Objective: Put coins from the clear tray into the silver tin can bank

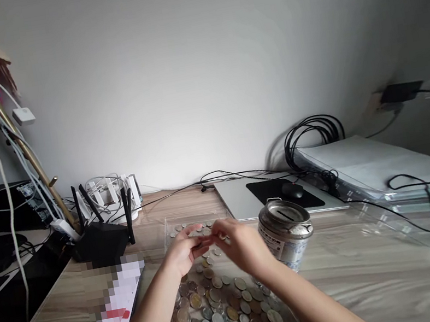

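My left hand [184, 251] and my right hand [241, 245] meet at the fingertips above a clear plastic tray [165, 235]. The left fingers are curled, with a small dark patch between them. Thumb and fingers of the right hand pinch together against the left fingertips; whatever lies between is too small and covered to name. Many loose coins [218, 320], silver, brass and copper in colour, spread across the tray below my wrists. A few more silver coins lie toward its far end. Right of my right hand stands a round metal tin [286, 231] with a slotted lid.
A closed silver laptop [239, 201] lies behind, bearing a black pad [266, 191] and a mouse [292, 190]. Routers [102, 239] and cables stand at left, near a blurred-out packet [124, 296]. Clear plastic sheets and a white panel [381, 162] occupy the right side.
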`<state>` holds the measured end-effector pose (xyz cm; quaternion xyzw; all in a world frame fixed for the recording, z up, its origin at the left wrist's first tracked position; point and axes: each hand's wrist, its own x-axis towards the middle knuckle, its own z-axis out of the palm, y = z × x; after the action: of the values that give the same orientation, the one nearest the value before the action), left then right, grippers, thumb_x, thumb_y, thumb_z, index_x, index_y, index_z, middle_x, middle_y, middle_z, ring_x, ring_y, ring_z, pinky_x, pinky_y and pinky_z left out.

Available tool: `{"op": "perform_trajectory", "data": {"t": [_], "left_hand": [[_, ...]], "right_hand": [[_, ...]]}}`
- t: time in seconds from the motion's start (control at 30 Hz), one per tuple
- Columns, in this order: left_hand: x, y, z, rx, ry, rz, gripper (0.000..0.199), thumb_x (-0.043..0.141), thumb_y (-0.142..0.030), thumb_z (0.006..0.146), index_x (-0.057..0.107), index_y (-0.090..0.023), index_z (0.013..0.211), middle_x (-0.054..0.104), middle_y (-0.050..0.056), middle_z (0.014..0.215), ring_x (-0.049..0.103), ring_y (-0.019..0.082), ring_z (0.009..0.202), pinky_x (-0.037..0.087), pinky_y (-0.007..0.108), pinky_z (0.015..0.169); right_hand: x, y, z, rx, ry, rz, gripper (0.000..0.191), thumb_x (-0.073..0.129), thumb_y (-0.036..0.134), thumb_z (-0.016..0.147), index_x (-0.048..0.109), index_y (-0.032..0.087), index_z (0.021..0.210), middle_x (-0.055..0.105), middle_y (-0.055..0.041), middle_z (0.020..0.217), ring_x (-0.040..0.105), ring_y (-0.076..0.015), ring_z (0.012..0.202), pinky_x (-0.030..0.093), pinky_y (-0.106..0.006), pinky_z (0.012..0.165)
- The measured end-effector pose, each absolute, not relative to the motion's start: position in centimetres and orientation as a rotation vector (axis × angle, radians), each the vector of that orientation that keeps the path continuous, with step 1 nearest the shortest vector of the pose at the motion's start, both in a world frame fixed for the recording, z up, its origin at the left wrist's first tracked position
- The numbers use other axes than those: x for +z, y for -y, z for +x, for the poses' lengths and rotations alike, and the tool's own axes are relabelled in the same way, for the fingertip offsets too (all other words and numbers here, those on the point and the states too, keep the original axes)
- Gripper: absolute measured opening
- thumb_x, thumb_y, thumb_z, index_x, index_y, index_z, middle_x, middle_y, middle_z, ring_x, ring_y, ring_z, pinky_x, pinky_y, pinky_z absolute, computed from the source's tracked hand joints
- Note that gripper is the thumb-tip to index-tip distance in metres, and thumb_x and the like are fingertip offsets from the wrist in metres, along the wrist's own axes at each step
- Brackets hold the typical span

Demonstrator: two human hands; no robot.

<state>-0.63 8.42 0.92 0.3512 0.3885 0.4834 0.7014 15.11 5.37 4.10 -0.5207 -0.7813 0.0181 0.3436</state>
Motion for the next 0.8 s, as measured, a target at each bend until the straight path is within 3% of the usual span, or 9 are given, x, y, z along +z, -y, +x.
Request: {"op": "perform_trajectory", "data": {"t": [0.13,0.23,0.37,0.43,0.57,0.7,0.8], "left_hand": [[0.9,-8.5,-0.9,1.096,-0.822,0.769,0.018,0.048,-0.011,0.082,0.052,-0.009,0.100,0.068,0.015,0.082,0.066,0.019,0.078,0.052,0.027,0.070],[1.0,-8.5,-1.0,1.012,-0.819,0.761,0.021,0.044,-0.024,0.087,0.053,-0.010,0.099,0.068,0.014,0.082,0.066,0.019,0.079,0.051,0.031,0.075],[1.1,-8.5,-1.0,0.952,-0.772,0.752,0.030,0.036,-0.034,0.089,0.053,-0.011,0.098,0.067,0.015,0.086,0.065,0.020,0.084,0.047,0.035,0.081],[1.1,-8.5,-1.0,0.945,-0.732,0.734,0.035,0.034,-0.038,0.089,0.053,-0.011,0.098,0.066,0.015,0.088,0.064,0.021,0.087,0.044,0.035,0.084],[1.3,-8.3,-1.2,0.941,-0.577,0.691,0.045,0.032,-0.047,0.087,0.054,-0.010,0.101,0.065,0.015,0.088,0.063,0.022,0.089,0.042,0.036,0.087],[1.5,-8.2,-1.3,0.979,-0.505,0.687,0.055,0.032,-0.055,0.084,0.053,-0.010,0.108,0.063,0.012,0.081,0.061,0.019,0.074,0.044,0.031,0.074],[1.7,-8.3,-1.3,1.016,-0.518,0.719,0.064,0.029,-0.059,0.083,0.048,-0.010,0.120,0.062,0.010,0.080,0.055,0.015,0.062,0.042,0.028,0.063]], "right_hand": [[6.5,-4.7,20.3,-0.282,1.532,-1.531,0.019,0.052,0.038,0.074,0.065,0.023,0.076,0.063,-0.0035,0.071,0.053,-0.0158,0.062,0.033,-0.024,0.050],[6.9,-5.4,24.2,-0.285,1.457,-1.782,0.011,0.059,0.034,0.064,0.065,0.024,0.065,0.062,-0.0034,0.061,0.049,-0.0163,0.051,0.026,-0.025,0.043],[6.1,-6.7,26.4,-0.206,1.569,-1.884,0.008,0.058,0.030,0.060,0.064,0.024,0.058,0.061,-0.0023,0.055,0.046,-0.0147,0.045,0.028,-0.026,0.043],[6.0,-6.7,26.0,-0.273,1.590,-1.829,0.010,0.057,0.030,0.062,0.065,0.024,0.062,0.063,-0.0034,0.060,0.051,-0.0172,0.052,0.033,-0.028,0.047],[6.5,-5.6,22.5,-0.445,1.616,-1.407,0.020,0.049,0.030,0.077,0.066,0.020,0.083,0.065,-0.0075,0.085,0.056,-0.0200,0.078,0.043,-0.032,0.069],[4.9,-5.2,16.9,-0.103,2.183,-1.041,0.019,0.049,0.028,0.082,0.065,0.024,0.091,0.064,-0.0041,0.090,0.056,-0.0154,0.082,0.045,-0.027,0.070],[3.0,-6.0,14.2,-0.004,2.350,-1.004,0.020,0.049,0.026,0.083,0.065,0.024,0.095,0.063,-0.0048,0.094,0.056,-0.0157,0.086,0.045,-0.026,0.071]]}}
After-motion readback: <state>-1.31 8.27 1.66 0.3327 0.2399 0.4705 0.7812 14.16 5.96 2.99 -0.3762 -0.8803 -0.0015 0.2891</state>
